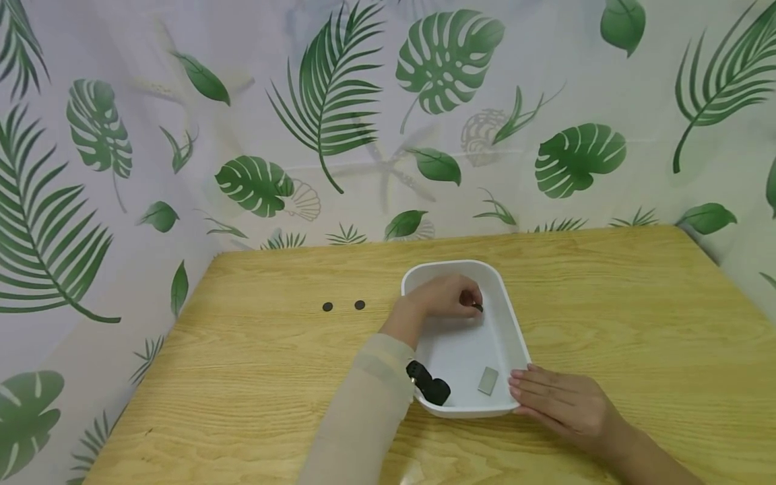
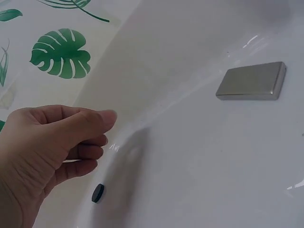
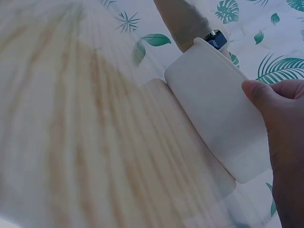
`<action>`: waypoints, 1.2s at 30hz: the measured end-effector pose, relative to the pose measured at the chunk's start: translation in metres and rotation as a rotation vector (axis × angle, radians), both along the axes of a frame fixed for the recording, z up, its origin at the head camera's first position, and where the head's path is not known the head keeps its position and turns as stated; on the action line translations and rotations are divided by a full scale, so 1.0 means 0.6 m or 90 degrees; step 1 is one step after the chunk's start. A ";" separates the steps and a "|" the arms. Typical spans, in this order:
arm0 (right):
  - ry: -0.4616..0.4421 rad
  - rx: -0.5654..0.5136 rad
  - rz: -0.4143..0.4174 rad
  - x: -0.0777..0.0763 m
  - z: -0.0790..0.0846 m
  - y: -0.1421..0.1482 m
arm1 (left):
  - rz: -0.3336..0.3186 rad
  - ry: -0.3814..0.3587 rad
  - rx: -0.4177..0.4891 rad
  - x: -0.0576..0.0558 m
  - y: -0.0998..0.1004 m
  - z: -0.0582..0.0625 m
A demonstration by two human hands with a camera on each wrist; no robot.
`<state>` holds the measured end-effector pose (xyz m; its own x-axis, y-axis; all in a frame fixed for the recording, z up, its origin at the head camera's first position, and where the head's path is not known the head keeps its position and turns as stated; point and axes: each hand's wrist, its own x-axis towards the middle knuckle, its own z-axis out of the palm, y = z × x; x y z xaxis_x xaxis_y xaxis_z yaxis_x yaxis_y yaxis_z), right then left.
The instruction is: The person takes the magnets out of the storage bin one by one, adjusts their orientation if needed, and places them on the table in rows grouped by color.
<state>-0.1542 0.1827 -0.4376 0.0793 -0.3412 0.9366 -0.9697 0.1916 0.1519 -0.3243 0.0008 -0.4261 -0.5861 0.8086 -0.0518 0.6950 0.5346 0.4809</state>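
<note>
Your left fingers (image 2: 88, 124) curl, seemingly empty, near a black disc (image 2: 98, 193), probably light, hard and slippery, best pinched by its edge; your right fingers (image 1: 545, 392) grip the white tray (image 1: 463, 353).

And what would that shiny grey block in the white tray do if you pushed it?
The grey block would probably slide rather than roll, since it's flat with straight edges. The bottom of the white tray looks smooth, so it might skid easily. Its metal-like shine suggests it's stiff and maybe heavy for its size, though pictures can't prove that.
</note>
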 end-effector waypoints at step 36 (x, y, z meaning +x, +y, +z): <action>0.020 0.011 -0.008 -0.002 0.002 0.005 | 0.098 -0.134 0.129 0.015 -0.016 0.071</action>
